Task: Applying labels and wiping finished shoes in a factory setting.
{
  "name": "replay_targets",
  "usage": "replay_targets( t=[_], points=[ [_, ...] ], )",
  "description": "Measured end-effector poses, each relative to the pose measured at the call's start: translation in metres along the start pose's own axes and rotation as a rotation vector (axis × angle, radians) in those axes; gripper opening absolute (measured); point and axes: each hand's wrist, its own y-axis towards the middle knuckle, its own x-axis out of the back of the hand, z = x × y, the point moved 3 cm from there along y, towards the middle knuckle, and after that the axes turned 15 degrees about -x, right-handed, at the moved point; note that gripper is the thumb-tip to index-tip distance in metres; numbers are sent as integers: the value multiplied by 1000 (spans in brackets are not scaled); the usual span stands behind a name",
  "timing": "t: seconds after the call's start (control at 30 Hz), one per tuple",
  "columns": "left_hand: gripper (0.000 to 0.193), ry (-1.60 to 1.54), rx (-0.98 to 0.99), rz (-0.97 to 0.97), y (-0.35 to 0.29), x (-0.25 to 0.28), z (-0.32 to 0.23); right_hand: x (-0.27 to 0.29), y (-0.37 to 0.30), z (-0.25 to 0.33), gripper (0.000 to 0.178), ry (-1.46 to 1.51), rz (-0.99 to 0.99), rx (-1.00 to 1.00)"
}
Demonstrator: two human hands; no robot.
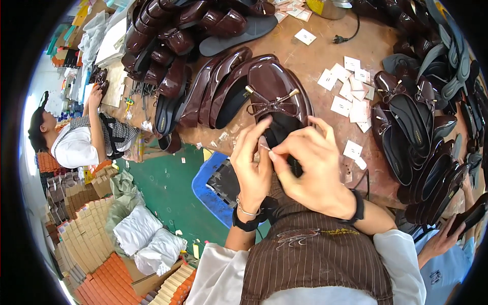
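Observation:
A glossy dark burgundy loafer with a bow and metal tips (272, 84) lies at the table's near edge, its dark opening toward me. My left hand (251, 165) is over the opening's left side, fingers bent, forefinger by the rim. My right hand (312, 170) comes in from the right, thumb and forefinger pinched against the left thumb tip. A tiny pale piece shows where they meet, too small to name. Other burgundy shoes (223, 89) stand just left of this loafer. Loose white tags (351, 94) lie scattered to its right.
Shoes are heaped at the far left (178, 40) and along the right (406, 122). A black plug (341, 39) lies at the back. Below the table edge stands a blue crate (203, 189). One co-worker (76, 142) is at the left; another's hand (437, 239) holds a shoe at lower right.

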Motion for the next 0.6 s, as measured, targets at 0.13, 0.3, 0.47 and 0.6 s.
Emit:
replay_targets(
  t=[0.13, 0.3, 0.47, 0.6],
  points=[
    [46, -78, 203, -10, -4, 6, 5, -32, -15, -10, 10, -194, -103, 13],
    [45, -122, 326, -38, -4, 3, 5, -37, -15, -21, 12, -248, -132, -45],
    [45, -92, 245, -44, -2, 2, 3, -37, -13, -21, 12, -250, -163, -71],
    [45, -53, 246, -28, -3, 3, 4, -37, -12, -21, 13, -240, -166, -71]
  ],
)
